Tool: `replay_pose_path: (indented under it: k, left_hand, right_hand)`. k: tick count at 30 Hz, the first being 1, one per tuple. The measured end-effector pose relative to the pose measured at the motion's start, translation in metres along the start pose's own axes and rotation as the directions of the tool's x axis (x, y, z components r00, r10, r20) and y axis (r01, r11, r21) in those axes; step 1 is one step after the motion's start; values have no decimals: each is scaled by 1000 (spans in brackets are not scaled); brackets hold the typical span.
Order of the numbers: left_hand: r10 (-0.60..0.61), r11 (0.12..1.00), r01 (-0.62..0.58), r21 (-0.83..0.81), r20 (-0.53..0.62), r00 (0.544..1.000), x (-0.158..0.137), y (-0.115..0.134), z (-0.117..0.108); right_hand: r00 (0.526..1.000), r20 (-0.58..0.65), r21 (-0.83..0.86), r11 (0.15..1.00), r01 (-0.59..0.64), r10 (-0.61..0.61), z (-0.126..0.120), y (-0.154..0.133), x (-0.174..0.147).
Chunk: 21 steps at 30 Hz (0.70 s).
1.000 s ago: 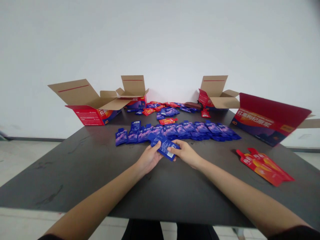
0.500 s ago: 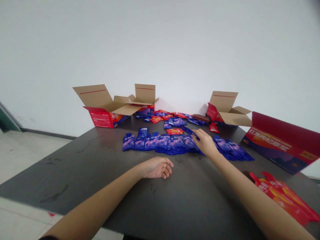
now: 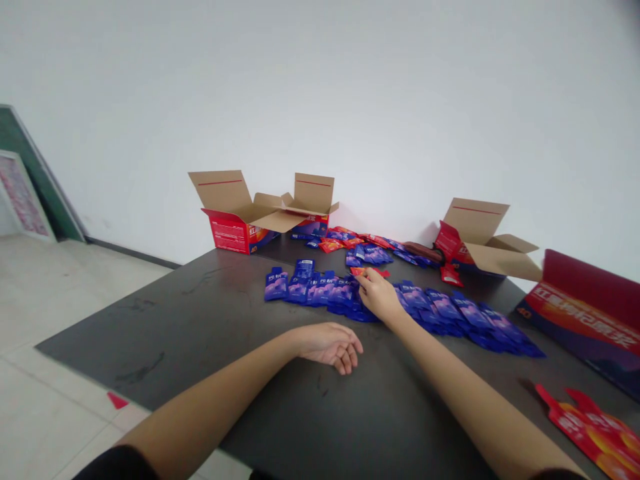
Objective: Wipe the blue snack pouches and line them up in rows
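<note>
My left hand (image 3: 333, 348) rests on its side on the dark table (image 3: 200, 333), fingers loosely curled and holding nothing. My right hand (image 3: 377, 295) reaches over the middle of a long row of overlapping blue pouches (image 3: 327, 291). Its thumb and forefinger are pinched at a blue pouch there, mostly hidden by the hand. To the right of this hand the row continues with more blue pouches (image 3: 443, 308). A red pouch (image 3: 384, 273) lies just behind the fingers, partly covered.
Open cartons stand at the back left (image 3: 231, 233), behind that one (image 3: 320, 227), and at the back right (image 3: 457, 257). Another red and blue carton (image 3: 580, 313) is at the right. Mixed pouches (image 3: 373, 255) lie along the wall. Red pouches (image 3: 595, 427) lie front right.
My right hand has brought the blue pouch down and left onto the row. The view has turned left, shifting everything to the right. My left hand stays on the table.
</note>
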<state>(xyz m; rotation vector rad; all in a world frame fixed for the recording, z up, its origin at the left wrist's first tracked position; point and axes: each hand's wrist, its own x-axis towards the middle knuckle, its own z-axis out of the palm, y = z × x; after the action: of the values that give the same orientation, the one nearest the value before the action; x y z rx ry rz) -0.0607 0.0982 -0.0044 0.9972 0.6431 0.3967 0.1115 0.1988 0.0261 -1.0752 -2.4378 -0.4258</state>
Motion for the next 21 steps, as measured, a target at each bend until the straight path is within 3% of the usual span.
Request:
replay_pose_path:
  k: [5, 10, 14, 17, 21]
  left_hand:
    - [3, 999, -2, 45, -9, 1000, -2, -2, -3]
    - [1, 996, 0, 92, -3, 1000, -2, -4, -9]
    - [-1, 995, 1, 101, 6, 1000, 0, -6, -11]
    - [-12, 995, 12, 99, 1, 1000, 3, -8, -11]
    - [-16, 994, 17, 104, -10, 1000, 7, -12, -12]
  right_hand:
    - [993, 116, 119, 993, -23, 9, 2, -10, 0]
    - [974, 168, 201, 962, -186, 153, -9, -2, 20]
    - [955, 275, 213, 962, -171, 109, 4, -7, 72]
    - [928, 366, 227, 960, -164, 72, 33, -25, 122]
    - [894, 435, 202, 955, -216, 110, 73, -49, 175]
